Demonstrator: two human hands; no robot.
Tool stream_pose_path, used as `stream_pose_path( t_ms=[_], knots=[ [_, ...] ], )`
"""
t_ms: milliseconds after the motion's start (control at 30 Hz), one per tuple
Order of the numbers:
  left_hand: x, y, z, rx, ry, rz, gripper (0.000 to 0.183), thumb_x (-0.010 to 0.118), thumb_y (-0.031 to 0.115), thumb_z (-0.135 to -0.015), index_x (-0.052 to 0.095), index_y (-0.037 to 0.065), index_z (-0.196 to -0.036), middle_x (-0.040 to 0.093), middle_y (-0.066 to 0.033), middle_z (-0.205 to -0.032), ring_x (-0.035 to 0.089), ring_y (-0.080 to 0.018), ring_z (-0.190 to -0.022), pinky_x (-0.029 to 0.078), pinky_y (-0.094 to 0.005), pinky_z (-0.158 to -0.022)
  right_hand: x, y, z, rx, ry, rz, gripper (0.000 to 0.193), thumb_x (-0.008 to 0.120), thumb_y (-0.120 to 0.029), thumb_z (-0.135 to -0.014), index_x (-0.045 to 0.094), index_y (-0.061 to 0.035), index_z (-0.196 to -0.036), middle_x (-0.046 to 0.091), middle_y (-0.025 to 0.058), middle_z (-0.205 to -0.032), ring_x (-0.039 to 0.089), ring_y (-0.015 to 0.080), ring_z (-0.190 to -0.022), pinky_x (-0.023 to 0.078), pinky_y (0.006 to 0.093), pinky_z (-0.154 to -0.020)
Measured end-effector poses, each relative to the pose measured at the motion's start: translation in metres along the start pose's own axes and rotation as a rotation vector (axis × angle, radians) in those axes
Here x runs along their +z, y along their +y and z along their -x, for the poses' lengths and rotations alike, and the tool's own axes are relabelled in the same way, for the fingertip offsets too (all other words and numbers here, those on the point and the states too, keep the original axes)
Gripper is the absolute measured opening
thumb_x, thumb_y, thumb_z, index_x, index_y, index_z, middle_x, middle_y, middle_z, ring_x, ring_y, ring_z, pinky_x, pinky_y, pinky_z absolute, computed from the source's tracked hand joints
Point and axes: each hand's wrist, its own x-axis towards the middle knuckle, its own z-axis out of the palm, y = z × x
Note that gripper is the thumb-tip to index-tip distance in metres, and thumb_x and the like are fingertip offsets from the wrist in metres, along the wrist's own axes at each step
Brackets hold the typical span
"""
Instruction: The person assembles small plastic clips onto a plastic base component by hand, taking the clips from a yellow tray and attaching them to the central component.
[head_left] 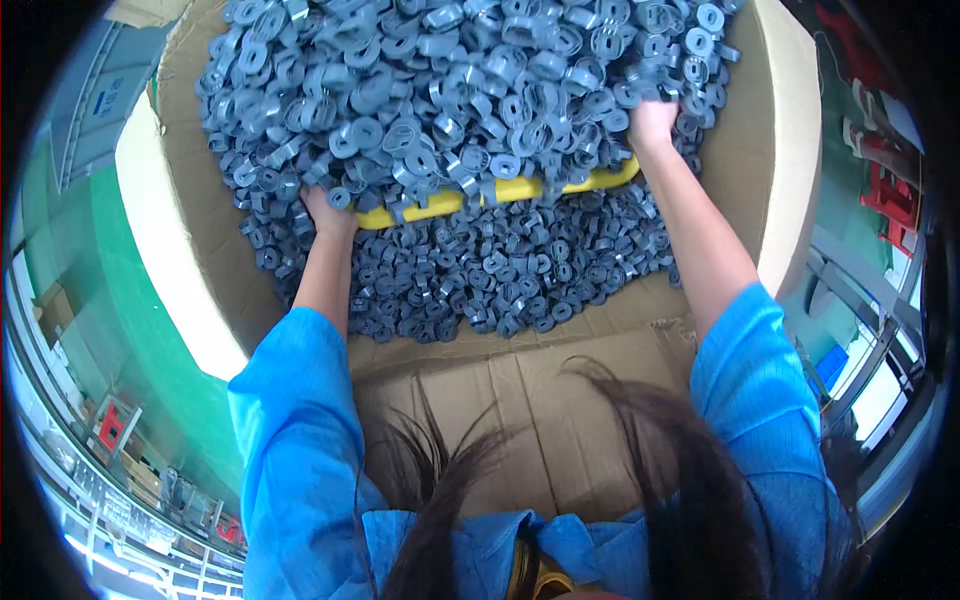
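Many small grey plastic ring-like parts (470, 270) fill a large cardboard box (225, 290) in front of me. Among them, heaped high with the same parts, is a yellow bin (440, 206); only its curved near rim shows. My left hand (328, 210) is closed at the left end of that rim, its fingers mostly buried in the parts. At the bin's right side, farther from me, my right hand (654, 124) is also closed, with its fingertips hidden. The bin sits tilted, its right end farther away than its left.
The box's right wall (745, 150) rises close to my right arm, and a folded-down cardboard flap (500, 400) lies between my body and the parts. A green floor (130, 270) shows at left. Grey metal framing (850, 290) and red items (888, 200) stand at right.
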Motion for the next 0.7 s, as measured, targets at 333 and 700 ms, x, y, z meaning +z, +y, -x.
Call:
stream_pose_path(
  t_ms=[333, 700],
  knots=[
    [0.001, 0.016, -0.002, -0.491, -0.033, -0.060, 0.043, 0.050, 0.045, -0.087, 0.057, 0.009, -0.110, 0.061, -0.0070, -0.107, 0.059, -0.0253, -0.099, 0.047, -0.0451, -0.087, -0.026, -0.062, 0.022, 0.055, 0.149, 0.016, 0.049, 0.063, -0.030, -0.078, 0.055, -0.0026, -0.119, 0.056, 0.0119, -0.124, 0.050, 0.0276, -0.114, 0.037, 0.0352, -0.097],
    [0.032, 0.138, 0.131, -0.432, -0.209, 0.029, 0.053, 0.041, 0.051, -0.093, 0.047, 0.011, -0.128, 0.055, -0.0041, -0.122, 0.055, -0.0213, -0.110, 0.045, -0.0366, -0.094, -0.099, -0.150, 0.069, 0.459, 0.022, -0.411, 0.041, 0.053, -0.040, -0.086, 0.061, -0.0027, -0.103, 0.060, 0.0055, -0.099, 0.053, 0.0158, -0.094, 0.040, 0.0306, -0.087]
  ],
)
